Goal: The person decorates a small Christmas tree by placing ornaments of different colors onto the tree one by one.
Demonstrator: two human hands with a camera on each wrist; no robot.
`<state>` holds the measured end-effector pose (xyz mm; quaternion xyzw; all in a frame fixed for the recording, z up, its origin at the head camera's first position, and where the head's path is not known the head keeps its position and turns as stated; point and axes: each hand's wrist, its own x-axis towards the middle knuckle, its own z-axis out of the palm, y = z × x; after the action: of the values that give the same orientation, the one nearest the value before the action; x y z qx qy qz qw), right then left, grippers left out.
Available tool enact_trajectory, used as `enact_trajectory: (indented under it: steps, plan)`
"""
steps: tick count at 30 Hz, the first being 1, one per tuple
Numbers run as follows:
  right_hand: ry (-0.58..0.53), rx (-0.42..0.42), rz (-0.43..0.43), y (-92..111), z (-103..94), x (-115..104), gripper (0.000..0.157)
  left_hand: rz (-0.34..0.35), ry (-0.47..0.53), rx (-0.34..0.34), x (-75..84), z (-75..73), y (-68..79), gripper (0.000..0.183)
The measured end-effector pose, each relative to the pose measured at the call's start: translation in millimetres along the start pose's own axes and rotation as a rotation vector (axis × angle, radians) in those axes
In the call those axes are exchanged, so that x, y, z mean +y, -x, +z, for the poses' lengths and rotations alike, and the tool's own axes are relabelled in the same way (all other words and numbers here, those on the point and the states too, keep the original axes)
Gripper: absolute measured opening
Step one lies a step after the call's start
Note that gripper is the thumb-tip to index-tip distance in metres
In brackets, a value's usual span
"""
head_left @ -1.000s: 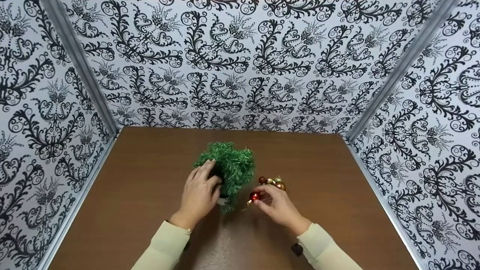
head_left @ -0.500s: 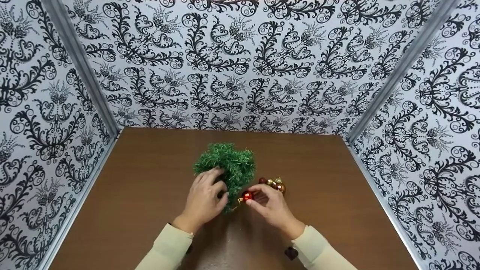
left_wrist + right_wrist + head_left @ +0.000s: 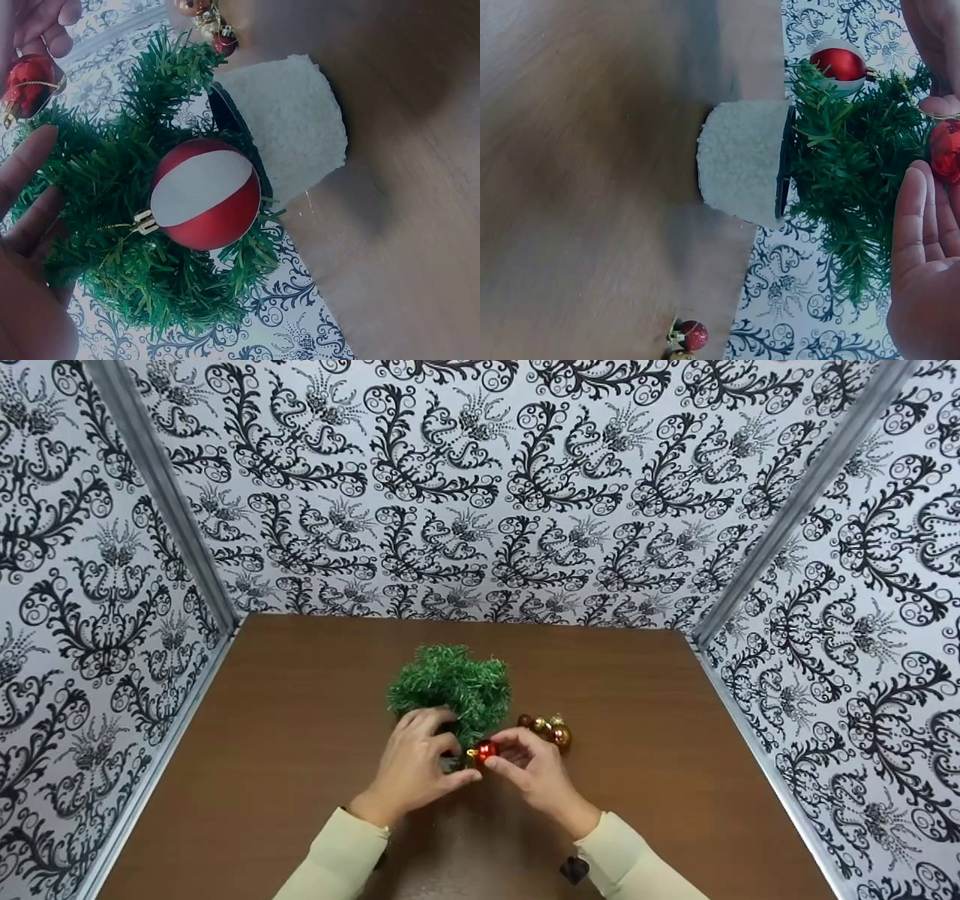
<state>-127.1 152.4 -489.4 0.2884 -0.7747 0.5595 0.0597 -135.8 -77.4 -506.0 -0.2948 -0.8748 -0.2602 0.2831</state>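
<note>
A small artificial Christmas tree [image 3: 454, 679] stands mid-table in a pot with a white, fuzzy cover [image 3: 289, 120]. A red-and-white striped bauble [image 3: 206, 195] hangs among its branches. My right hand [image 3: 544, 772] pinches a shiny red bauble [image 3: 487, 750] between thumb and fingers at the tree's near right side. The bauble's gold cap points left, and a thin gold loop [image 3: 937, 116] trails from it. My left hand [image 3: 416, 761] is at the near left branches, fingers spread and partly over the green, its thumb reaching close to the red bauble's cap.
Several small baubles, red, gold and copper [image 3: 559, 735], lie clustered on the brown table [image 3: 300, 690] right of the tree, just beyond my right hand. Patterned white-and-black walls [image 3: 465, 532] enclose the table's back and sides.
My right hand has carried the red bauble left to the tree, its cap turning up toward my left thumb. My left hand has drawn back slightly from the branches and stretched its thumb toward the bauble.
</note>
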Motion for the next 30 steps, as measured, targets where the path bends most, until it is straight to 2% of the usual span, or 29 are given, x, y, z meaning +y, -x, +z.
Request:
enact_trajectory:
  steps: [5,16,20,23,27,30]
  plan:
    - [-0.024,-0.014,0.010,0,1.5,3,0.026,0.010,-0.024,0.005,0.9,1.2,0.5,0.040]
    - [-0.039,-0.039,-0.007,-1,1.3,2,0.026,0.011,-0.009,0.020,1.0,3.1,-1.8,0.005]
    - [-0.029,-0.025,-0.001,0,1.9,6,0.026,0.003,0.017,0.053,0.3,1.4,-3.1,0.006]
    - [-0.010,-0.015,0.024,3,4.8,20,0.028,-0.014,0.026,0.086,-0.8,0.1,-3.2,0.009]
    - [0.021,-0.050,0.063,5,9.6,42,0.030,-0.044,0.044,0.103,-0.4,0.7,-3.8,0.011]
    - [0.033,-0.090,0.081,5,11.3,49,0.029,-0.052,0.056,0.100,1.7,1.7,-4.2,0.012]
